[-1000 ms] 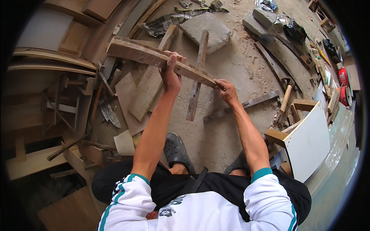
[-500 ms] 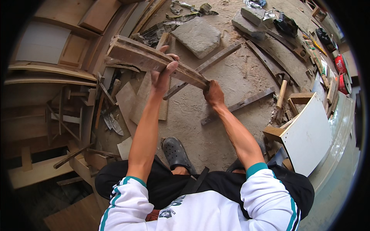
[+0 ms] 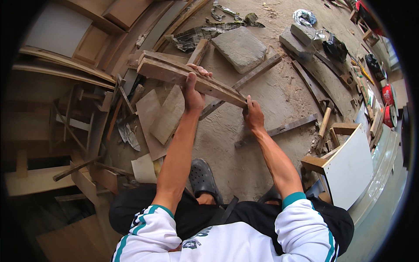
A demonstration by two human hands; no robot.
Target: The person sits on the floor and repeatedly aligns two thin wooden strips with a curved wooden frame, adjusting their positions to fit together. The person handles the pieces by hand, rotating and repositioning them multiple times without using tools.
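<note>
Brown timber (image 3: 223, 91) in both hands (image 3: 194, 97) (image 3: 254, 115); dark lettering (image 3: 203, 232) on white shirt (image 3: 244, 242).

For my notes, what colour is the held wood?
Brown; the held wood shows best in the head view.

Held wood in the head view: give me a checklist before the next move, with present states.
1. Left hand gripping the held wood: ok.
2. Right hand gripping its right end: ok.
3. Diagonal bar crossing behind it free of contact: cannot tell.
4. Floor free of loose wood: not ok, a dark bar lies there.
5. Hammer out of both hands: ok, at right.
</note>
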